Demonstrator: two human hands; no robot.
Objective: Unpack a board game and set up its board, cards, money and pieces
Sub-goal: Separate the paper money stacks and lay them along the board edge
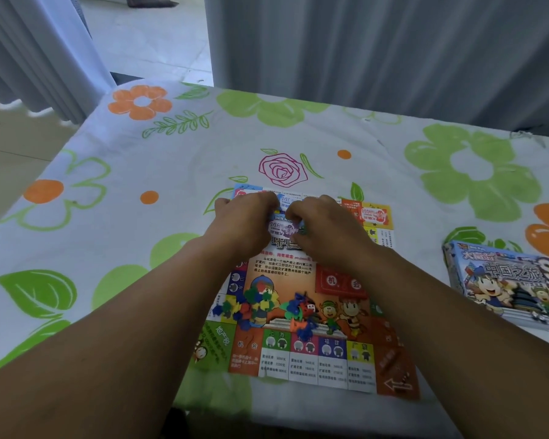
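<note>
A colourful paper game board (301, 356) lies flat on the table in front of me. Over its far half, my left hand (244, 223) and my right hand (327, 229) meet, both pinching a small stack of purple-printed paper money (281, 229) held between them. A pile of small plastic pieces (251, 305) in several colours sits on the board's left middle, and a second pile of pieces (301, 315) lies just right of it. A red card deck (341, 283) rests on the board under my right forearm. More notes (374, 213) lie at the board's far right corner.
The game box (507, 280) lies at the right edge of the table. A floral tablecloth (140, 172) covers the table. Grey curtains (377, 49) hang behind the far edge, with a gap showing tiled floor at the upper left.
</note>
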